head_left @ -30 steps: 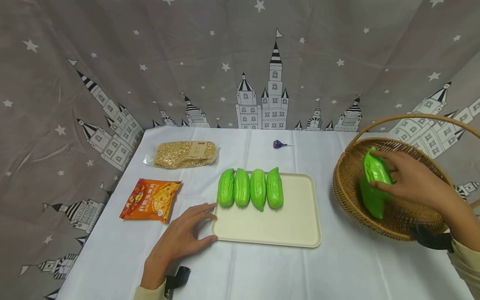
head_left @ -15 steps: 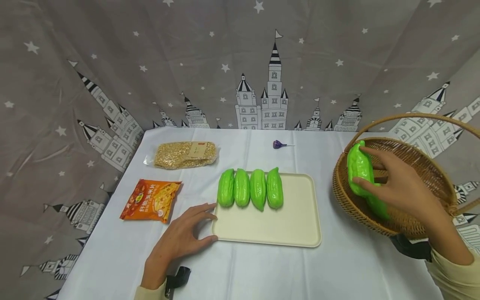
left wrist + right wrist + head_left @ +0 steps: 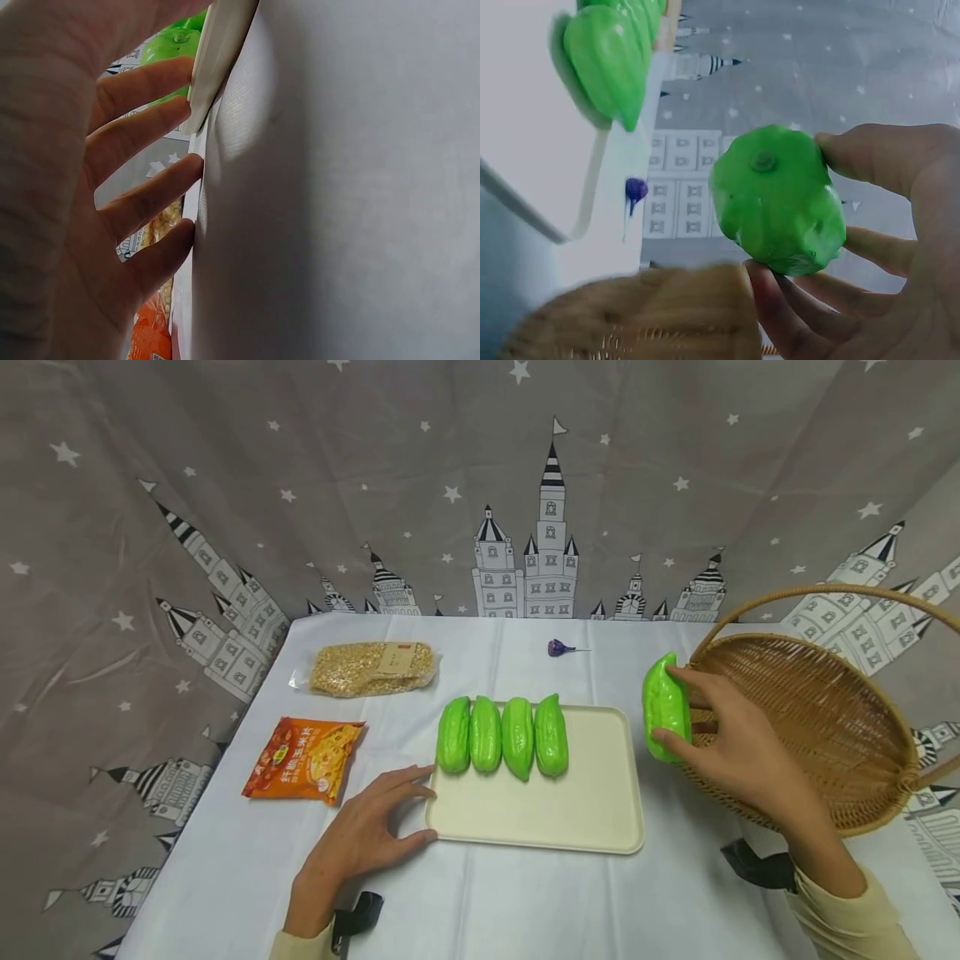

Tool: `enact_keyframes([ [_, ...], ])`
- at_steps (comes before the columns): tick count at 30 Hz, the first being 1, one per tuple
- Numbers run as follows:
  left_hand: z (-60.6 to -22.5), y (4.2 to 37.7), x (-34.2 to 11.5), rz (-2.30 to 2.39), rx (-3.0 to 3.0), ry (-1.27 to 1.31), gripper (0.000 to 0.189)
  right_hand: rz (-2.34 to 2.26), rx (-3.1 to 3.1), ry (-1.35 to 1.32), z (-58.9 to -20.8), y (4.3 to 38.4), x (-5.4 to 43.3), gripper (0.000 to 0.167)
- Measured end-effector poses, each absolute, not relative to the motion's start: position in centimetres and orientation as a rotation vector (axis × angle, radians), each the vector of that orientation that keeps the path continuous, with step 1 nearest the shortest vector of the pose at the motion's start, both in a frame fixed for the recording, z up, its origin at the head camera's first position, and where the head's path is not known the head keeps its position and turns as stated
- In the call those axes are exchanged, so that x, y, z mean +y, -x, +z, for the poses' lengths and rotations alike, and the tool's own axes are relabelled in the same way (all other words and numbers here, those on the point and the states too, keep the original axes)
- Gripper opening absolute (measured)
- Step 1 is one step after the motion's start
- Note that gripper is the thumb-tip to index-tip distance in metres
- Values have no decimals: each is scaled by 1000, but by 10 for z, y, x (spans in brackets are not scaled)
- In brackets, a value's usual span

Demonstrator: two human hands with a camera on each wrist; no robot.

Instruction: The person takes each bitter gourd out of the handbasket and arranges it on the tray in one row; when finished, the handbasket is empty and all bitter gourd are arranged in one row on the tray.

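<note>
My right hand pinches a bright green, ridged bitter melon between thumb and fingers. It is held just left of the wicker basket, in the air between basket and tray. The right wrist view shows the bitter melon end-on, its round stem scar facing the camera. Several similar bitter melons lie side by side along the back left of the cream tray. My left hand rests at the tray's left edge with spread fingers; in the left wrist view some fingertips touch the rim.
An orange snack packet lies left of the tray, and a clear bag of yellow grain lies behind it. A purple-wrapped lollipop sits beyond the tray. The basket's tall handle arches over it. A printed curtain hangs at the back.
My right hand has lifted the bitter melon out of the basket and carried it left, past the basket's rim. The left hand and the tray have stayed in place.
</note>
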State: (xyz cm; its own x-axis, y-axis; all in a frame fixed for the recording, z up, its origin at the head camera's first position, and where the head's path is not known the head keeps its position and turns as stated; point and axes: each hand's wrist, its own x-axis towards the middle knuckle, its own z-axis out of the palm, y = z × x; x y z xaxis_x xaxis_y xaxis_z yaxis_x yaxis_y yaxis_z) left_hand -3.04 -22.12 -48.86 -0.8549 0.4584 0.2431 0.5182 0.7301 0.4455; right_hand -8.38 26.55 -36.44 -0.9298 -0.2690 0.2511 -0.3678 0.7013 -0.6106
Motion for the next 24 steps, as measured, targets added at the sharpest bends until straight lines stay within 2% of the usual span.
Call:
enact_keyframes([
  [13, -488, 30, -220, -796, -2832, 780, 53, 1140, -2753, -507, -382, 78, 229, 83],
  [24, -487, 31, -220, -789, -2825, 792, 53, 1216, -2792, -543, -414, 94, 206, 79],
])
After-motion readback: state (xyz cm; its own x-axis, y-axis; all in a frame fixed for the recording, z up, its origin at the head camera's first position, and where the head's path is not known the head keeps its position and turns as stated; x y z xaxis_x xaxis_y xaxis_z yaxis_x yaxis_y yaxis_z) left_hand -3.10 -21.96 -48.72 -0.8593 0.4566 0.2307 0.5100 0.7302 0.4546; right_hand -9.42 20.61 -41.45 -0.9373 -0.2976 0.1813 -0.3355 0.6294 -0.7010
